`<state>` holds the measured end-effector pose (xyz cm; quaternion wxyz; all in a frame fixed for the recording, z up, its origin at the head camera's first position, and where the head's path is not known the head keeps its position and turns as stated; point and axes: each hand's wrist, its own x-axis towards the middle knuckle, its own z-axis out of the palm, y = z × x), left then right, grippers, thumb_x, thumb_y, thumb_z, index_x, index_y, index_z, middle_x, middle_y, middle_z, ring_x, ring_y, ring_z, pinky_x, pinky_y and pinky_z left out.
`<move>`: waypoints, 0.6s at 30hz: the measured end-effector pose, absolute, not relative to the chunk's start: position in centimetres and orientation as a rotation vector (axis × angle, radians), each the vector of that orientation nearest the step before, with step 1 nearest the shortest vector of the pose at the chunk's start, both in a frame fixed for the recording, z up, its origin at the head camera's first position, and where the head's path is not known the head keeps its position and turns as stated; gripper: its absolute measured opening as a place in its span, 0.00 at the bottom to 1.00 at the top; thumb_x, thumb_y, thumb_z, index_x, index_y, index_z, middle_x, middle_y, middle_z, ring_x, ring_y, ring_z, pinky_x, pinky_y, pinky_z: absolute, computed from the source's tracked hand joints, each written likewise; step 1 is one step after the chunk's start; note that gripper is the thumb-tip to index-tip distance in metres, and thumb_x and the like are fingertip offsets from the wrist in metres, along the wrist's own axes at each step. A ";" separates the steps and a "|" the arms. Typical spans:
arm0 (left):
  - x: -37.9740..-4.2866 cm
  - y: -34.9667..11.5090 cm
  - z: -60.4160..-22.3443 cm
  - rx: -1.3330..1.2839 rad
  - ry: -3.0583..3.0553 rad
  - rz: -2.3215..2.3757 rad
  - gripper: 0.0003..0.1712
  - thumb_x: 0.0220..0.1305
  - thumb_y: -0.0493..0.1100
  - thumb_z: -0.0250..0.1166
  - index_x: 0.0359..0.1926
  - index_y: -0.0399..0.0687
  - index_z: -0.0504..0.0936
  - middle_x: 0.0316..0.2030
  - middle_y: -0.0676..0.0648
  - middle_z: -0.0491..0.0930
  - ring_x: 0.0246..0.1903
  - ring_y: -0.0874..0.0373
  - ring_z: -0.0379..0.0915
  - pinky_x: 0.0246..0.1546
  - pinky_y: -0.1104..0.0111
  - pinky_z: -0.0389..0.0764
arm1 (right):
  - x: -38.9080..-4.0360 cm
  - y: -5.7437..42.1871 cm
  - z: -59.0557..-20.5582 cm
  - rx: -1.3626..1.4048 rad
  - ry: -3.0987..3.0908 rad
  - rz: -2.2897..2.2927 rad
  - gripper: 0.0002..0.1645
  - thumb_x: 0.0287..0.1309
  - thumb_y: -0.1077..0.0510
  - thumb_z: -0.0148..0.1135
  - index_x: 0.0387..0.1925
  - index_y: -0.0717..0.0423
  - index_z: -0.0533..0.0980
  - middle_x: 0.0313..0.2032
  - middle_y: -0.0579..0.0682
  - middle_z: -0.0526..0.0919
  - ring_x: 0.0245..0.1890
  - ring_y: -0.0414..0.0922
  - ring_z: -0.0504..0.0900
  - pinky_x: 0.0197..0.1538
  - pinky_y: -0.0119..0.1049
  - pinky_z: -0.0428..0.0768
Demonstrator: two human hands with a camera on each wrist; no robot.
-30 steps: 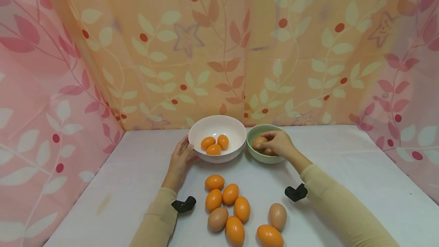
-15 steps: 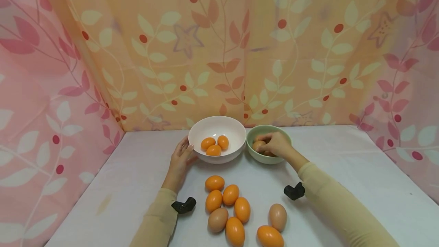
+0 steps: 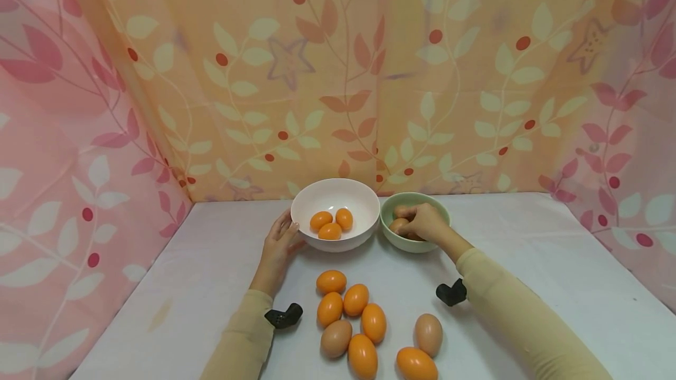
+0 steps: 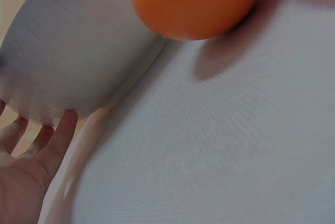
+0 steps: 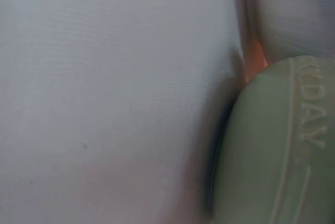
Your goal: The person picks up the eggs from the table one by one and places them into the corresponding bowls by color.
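Note:
In the head view, my left hand rests its fingers against the left side of a white bowl holding 3 orange eggs. Its fingertips touch the bowl's outer wall in the left wrist view, spread and fairly straight. My right hand reaches down into a smaller green bowl, fingers curled at a brown egg. Another brown egg lies just beyond it; the hand hides part of the bowl's contents. The right wrist view catches only the green bowl's outside, not the hand.
Several orange eggs and a brown egg lie grouped on the white table in front of the bowls. Nearer the right arm, a brown egg touches an orange egg. Patterned curtains enclose the back and sides.
My right hand has sunk slightly deeper into the green bowl, lowering the brown egg. The left hand, the white bowl and the eggs on the table stay where they were.

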<state>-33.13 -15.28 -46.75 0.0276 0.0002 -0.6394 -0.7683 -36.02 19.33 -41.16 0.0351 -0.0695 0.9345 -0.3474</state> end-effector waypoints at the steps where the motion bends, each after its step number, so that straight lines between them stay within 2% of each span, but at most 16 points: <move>1: -33.1 -15.3 -46.7 -0.001 -1.971 -2.373 0.33 0.73 0.47 0.57 0.76 0.56 0.59 0.77 0.48 0.55 0.74 0.50 0.58 0.66 0.49 0.72 | -36.1 19.3 -41.2 -0.220 2.880 -1.053 0.31 0.51 0.50 0.76 0.56 0.60 0.81 0.51 0.58 0.86 0.45 0.47 0.80 0.50 0.35 0.79; 5: -33.1 -15.3 -46.8 -0.016 -1.968 -2.375 0.34 0.73 0.47 0.57 0.76 0.54 0.58 0.77 0.47 0.54 0.74 0.50 0.57 0.67 0.48 0.71 | -36.1 19.4 -41.3 -0.235 2.882 -1.039 0.31 0.52 0.50 0.75 0.56 0.61 0.80 0.52 0.59 0.85 0.48 0.49 0.79 0.56 0.42 0.79; 10: -33.1 -15.3 -46.7 -0.017 -1.960 -2.387 0.34 0.73 0.47 0.58 0.76 0.55 0.58 0.78 0.48 0.53 0.74 0.50 0.57 0.67 0.48 0.71 | -36.0 19.3 -41.1 -0.249 2.876 -1.036 0.30 0.53 0.51 0.75 0.55 0.61 0.81 0.53 0.60 0.85 0.50 0.50 0.79 0.59 0.45 0.79; 12: -33.1 -15.3 -46.7 -0.006 -1.962 -2.386 0.34 0.73 0.47 0.58 0.76 0.55 0.58 0.78 0.48 0.54 0.74 0.50 0.58 0.67 0.49 0.71 | -36.0 19.4 -41.1 -0.249 2.862 -1.060 0.30 0.53 0.52 0.75 0.55 0.61 0.81 0.53 0.60 0.85 0.50 0.51 0.80 0.57 0.43 0.80; 18: -33.2 -15.3 -46.7 0.013 -1.967 -2.379 0.33 0.74 0.46 0.57 0.76 0.55 0.58 0.78 0.47 0.53 0.74 0.49 0.58 0.67 0.48 0.71 | -35.5 19.7 -40.6 -0.192 2.803 -1.196 0.28 0.54 0.54 0.74 0.56 0.60 0.81 0.53 0.60 0.84 0.46 0.48 0.82 0.45 0.30 0.82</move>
